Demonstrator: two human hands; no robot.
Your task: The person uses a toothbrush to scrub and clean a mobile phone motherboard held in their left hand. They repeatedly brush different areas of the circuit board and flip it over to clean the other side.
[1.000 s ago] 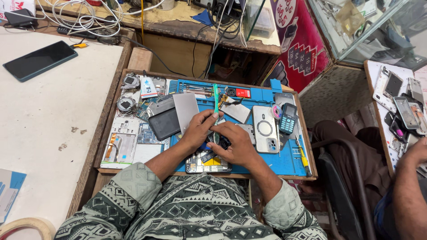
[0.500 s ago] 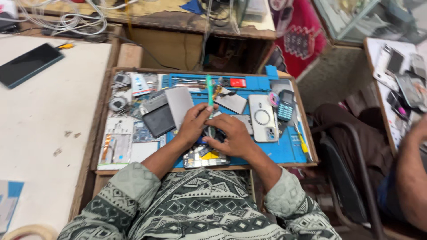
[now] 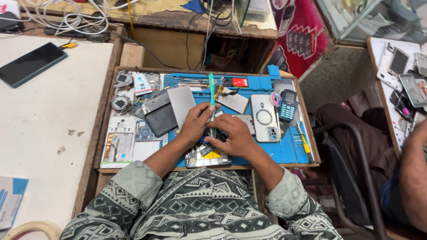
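Note:
My left hand (image 3: 195, 124) grips a green-handled screwdriver (image 3: 212, 91) that stands upright over a small dark part on the blue work mat (image 3: 284, 151). My right hand (image 3: 233, 135) pinches that dark part (image 3: 213, 134) from the right side. Just below both hands lies an opened phone body (image 3: 205, 158) with yellow and blue pieces showing. Left of my left hand sit a grey metal plate (image 3: 181, 103) and a dark phone back (image 3: 161, 119).
On the wooden tray (image 3: 103, 133) lie a white phone case (image 3: 264, 116), a small keypad phone (image 3: 288, 105), circuit boards and frames. A dark phone (image 3: 30, 63) lies on the white table at left. Another person's arm (image 3: 411, 178) and a black chair (image 3: 351, 178) are at right.
The view has shifted slightly; both hands stay together over the small part, with the screwdriver still upright in my left hand.

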